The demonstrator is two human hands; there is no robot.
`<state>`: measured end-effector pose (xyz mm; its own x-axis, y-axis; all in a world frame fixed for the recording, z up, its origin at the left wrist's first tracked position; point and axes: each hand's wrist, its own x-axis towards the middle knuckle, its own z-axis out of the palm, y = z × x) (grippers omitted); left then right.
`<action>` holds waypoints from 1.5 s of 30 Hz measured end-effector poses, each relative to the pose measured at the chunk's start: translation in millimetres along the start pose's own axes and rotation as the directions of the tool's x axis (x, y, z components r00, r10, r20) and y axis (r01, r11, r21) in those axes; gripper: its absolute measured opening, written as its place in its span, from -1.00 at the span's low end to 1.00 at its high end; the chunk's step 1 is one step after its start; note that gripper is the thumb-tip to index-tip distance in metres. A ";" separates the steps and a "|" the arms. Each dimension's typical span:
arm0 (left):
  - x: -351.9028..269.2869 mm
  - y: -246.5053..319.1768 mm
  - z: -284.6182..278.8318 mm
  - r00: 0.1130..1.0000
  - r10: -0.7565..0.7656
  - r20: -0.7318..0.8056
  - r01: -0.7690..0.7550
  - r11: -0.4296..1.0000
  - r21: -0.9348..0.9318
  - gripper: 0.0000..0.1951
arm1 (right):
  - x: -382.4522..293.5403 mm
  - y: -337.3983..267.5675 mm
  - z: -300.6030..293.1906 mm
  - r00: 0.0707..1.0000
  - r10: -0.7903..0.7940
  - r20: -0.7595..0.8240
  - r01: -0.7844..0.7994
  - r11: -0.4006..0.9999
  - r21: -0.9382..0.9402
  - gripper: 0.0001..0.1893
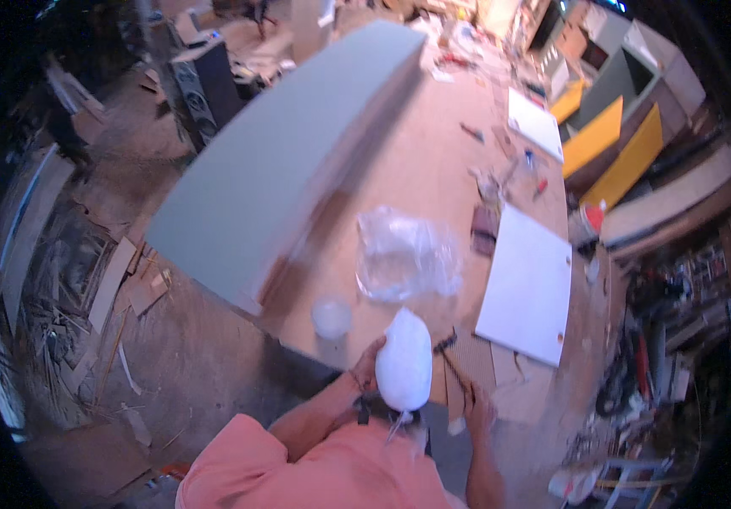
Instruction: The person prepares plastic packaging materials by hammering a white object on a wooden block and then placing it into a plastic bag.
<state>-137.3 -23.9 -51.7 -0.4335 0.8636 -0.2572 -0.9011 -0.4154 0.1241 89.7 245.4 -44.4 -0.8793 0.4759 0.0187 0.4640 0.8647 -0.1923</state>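
Observation:
My left hand [368,366] grips the side of a plump white bag [403,362], which stands out in front of my body with its tied neck towards me. To the right, my right hand [481,407] is closed around the wooden handle of what looks like a hammer [458,370]. Its dark head lies over the bench edge, beside a ribbed brown sheet [472,356]. Beyond the white bag, a crumpled clear plastic bag [407,254] rests on the wooden workbench [432,159]. A translucent round tub [331,318] stands near the bench's front left corner.
A long grey-green panel [289,146] covers the bench's left side. White boards with holes [528,286] lie along the right edge, near a brown block [484,229] and small tools. Yellow boards [623,156] lean further right. Wood scraps [143,286] litter the floor at left.

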 end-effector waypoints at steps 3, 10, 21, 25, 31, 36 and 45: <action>2.8 2.3 17.8 0.998 0.054 0.023 -0.054 0.998 0.026 -0.06 | 13.9 -12.3 -22.6 0.995 -0.101 -0.016 0.101 0.995 -0.021 -0.47; 55.7 -5.1 85.1 0.999 -0.039 -0.016 0.041 0.986 0.160 -0.09 | 96.3 -78.2 -100.0 0.859 -0.161 0.487 -0.446 0.233 0.864 0.06; 159.3 6.9 151.2 0.950 0.267 -0.160 0.105 0.211 0.972 -0.44 | 169.9 0.8 -48.1 0.784 -0.277 0.555 -0.612 -0.497 0.615 0.27; 206.1 59.9 150.3 0.825 0.531 0.196 0.121 -0.504 0.855 -0.62 | 214.6 47.0 -40.4 0.755 -0.282 0.592 -0.655 -0.345 0.672 0.30; 256.3 121.2 135.9 0.712 0.703 -0.005 0.531 -0.533 0.659 -0.63 | 296.0 55.2 -66.1 0.678 -0.402 0.616 -0.722 -0.205 0.661 0.49; 262.2 137.3 151.0 0.725 0.689 0.011 0.580 -0.619 0.530 -0.49 | 325.5 55.2 -58.3 0.601 -0.465 0.651 -0.769 -0.114 0.629 0.51; 223.9 107.3 163.0 0.661 0.683 -0.311 0.727 -0.480 0.490 -0.57 | 370.9 21.3 -48.7 0.494 -0.651 0.577 -0.778 -0.034 0.628 0.43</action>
<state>-331.1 171.4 60.2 -0.9023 0.1981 -0.3828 0.1177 0.9676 0.2234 -221.3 448.1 6.2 -0.7986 -0.4198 -0.4314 0.6002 -0.5005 -0.6239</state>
